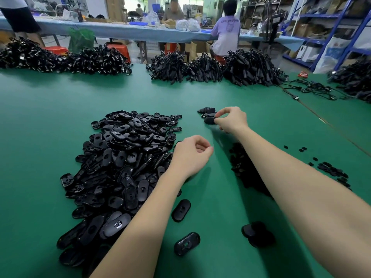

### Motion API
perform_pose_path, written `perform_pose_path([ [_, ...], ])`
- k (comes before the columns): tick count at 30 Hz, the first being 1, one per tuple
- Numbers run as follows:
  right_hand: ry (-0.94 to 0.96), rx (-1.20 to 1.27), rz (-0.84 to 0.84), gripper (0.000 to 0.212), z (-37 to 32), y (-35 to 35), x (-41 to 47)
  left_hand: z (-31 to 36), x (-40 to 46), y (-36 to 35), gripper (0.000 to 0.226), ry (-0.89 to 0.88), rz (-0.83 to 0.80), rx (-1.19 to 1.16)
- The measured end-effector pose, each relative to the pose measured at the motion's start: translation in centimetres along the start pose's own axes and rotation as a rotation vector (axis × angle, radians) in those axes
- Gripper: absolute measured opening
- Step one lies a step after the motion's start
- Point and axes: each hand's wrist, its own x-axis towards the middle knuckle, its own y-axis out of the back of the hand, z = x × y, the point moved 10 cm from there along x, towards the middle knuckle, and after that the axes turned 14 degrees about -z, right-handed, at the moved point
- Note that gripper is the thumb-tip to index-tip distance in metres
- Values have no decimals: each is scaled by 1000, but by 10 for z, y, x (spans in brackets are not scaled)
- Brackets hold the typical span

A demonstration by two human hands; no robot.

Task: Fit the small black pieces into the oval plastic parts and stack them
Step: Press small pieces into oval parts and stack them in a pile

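the right hand (230,120) pinched an oval part (209,119) at the small stack (207,114) on the green table (50,117). the left hand (190,155), loosely curled, held nothing beside the big pile of oval parts (122,167).

Single head-worn wide-angle view, close above the green table (60,109) near edge, facing forward-down toward its far edge and workshop beyond.
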Motion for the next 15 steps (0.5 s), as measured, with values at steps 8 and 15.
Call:
perform_pose_path([
  [8, 38, -86, 5, 21, -1, 2, 6, 9, 1, -4, 5, -51, -5, 170],
  [15, 133, -309, -551, 8, -47, -55, -26, 30, -6, -23, 9, -158, -66, 417],
])
